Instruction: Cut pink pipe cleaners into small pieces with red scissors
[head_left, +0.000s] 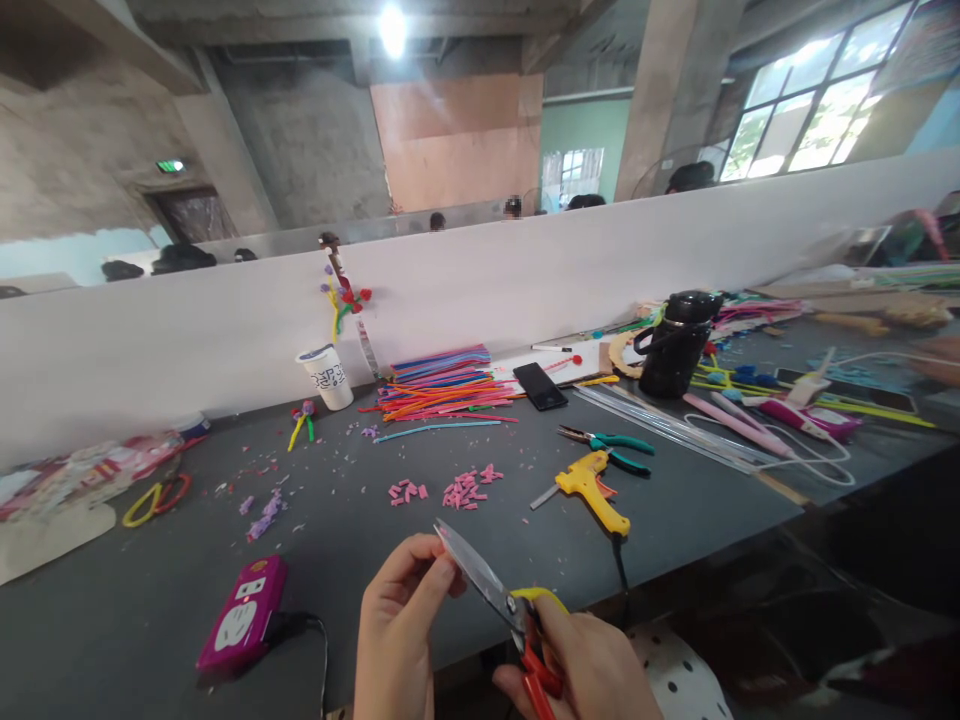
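My right hand (592,655) is wrapped round the red and yellow handles of a pair of scissors (484,578), whose blades point up and left. At their tips, the thumb and fingers of my left hand (401,610) are pinched together. A hint of pink shows there, but what is held is mostly hidden. Just beyond my hands lie two small heaps of short pink cut pieces (465,490). Purple cut pieces (266,515) lie farther left. Behind the heaps, a single blue pipe cleaner (439,430) lies before a bundle of coloured pipe cleaners (442,390).
A yellow glue gun (589,488) and teal-handled pliers (619,447) lie to the right, near a phone (540,386) and a black flask (675,345). At left are a magenta box (244,612) with a cable and other scissors (156,502). A white cup (328,378) stands by the partition.
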